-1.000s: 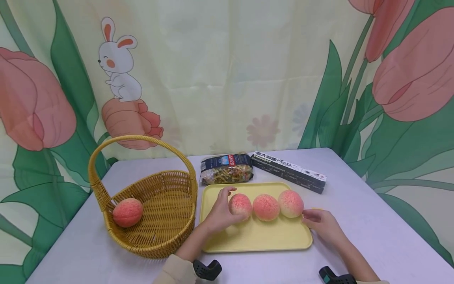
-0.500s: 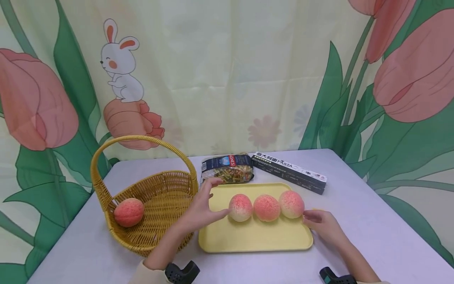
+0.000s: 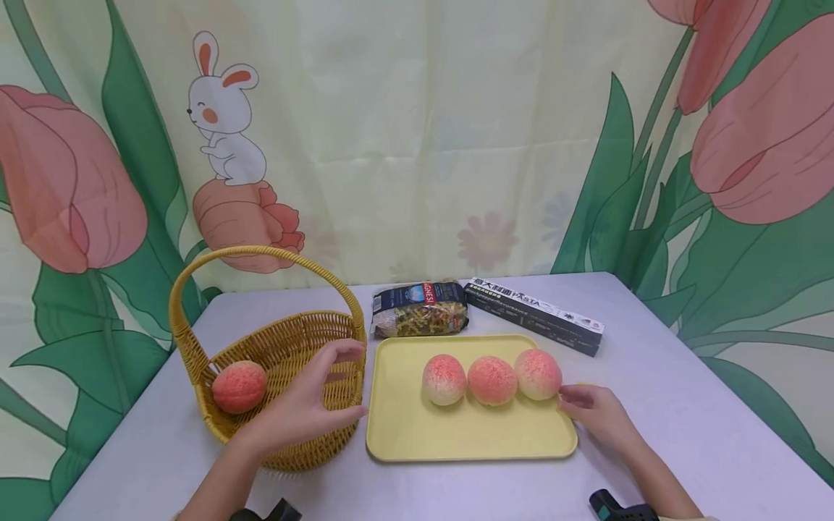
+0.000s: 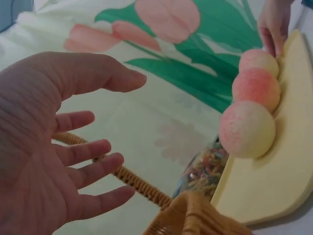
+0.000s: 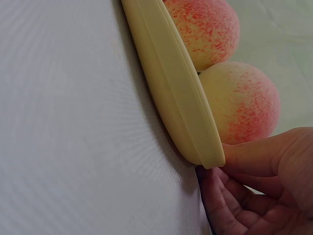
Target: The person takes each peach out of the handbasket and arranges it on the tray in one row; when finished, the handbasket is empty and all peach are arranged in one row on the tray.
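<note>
Three pink-and-cream peaches sit in a row on the yellow tray [image 3: 404, 441]: a left peach [image 3: 444, 380], a middle peach [image 3: 493, 380] and a right peach [image 3: 538, 374]. My left hand [image 3: 302, 405] hangs over the right side of the wicker basket [image 3: 306, 325], thumb and fingers spread wide and holding nothing. Another peach [image 3: 239, 387], redder, lies inside the basket at its left. My right hand [image 3: 601, 414] pinches the tray's right edge; in the right wrist view the thumb [image 5: 254, 155] lies on the rim and the fingers curl below it.
Behind the tray lie a bag of coloured pasta [image 3: 420, 310] and a long black pasta box [image 3: 534, 315]. The basket's tall arched handle [image 3: 260, 250] rises to the left of the tray. A patterned curtain [image 3: 365, 145] hangs behind the white table [image 3: 677, 391].
My left hand has moved left, away from the left peach and off the tray to over the basket, its fingers spread. My right hand stays at the tray's edge.
</note>
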`<state>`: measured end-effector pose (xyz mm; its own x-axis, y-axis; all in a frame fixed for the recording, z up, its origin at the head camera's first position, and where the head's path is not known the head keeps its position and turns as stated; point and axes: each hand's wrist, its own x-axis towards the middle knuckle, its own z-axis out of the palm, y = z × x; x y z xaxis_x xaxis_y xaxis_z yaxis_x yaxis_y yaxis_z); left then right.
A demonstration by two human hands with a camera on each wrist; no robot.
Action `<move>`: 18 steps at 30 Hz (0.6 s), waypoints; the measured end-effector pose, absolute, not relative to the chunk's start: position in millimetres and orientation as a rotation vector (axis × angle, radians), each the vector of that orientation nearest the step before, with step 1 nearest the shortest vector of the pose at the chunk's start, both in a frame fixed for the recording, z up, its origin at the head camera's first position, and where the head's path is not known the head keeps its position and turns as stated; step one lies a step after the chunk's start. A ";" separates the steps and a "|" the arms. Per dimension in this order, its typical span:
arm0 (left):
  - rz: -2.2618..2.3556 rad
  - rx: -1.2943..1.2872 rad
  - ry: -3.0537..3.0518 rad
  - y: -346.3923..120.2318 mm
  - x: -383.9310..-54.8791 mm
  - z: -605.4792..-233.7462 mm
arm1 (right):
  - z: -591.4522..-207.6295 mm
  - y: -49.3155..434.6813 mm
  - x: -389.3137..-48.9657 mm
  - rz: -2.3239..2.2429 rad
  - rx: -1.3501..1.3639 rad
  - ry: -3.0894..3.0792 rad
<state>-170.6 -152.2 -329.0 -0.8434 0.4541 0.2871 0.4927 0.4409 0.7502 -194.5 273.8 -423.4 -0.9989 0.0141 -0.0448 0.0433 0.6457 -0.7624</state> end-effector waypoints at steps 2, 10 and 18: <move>-1.399 -0.843 -2.620 -161.3 -169.5 -327.9 | -422.6 273.4 -194.4 -1.310 0.053 2.816; -1.193 -0.709 -2.649 -195.4 -175.2 -326.5 | -423.4 274.1 -194.4 -1.286 0.069 2.820; -0.924 -0.619 -2.744 -228.4 -183.6 -330.1 | -423.2 274.0 -195.3 -1.294 0.042 2.824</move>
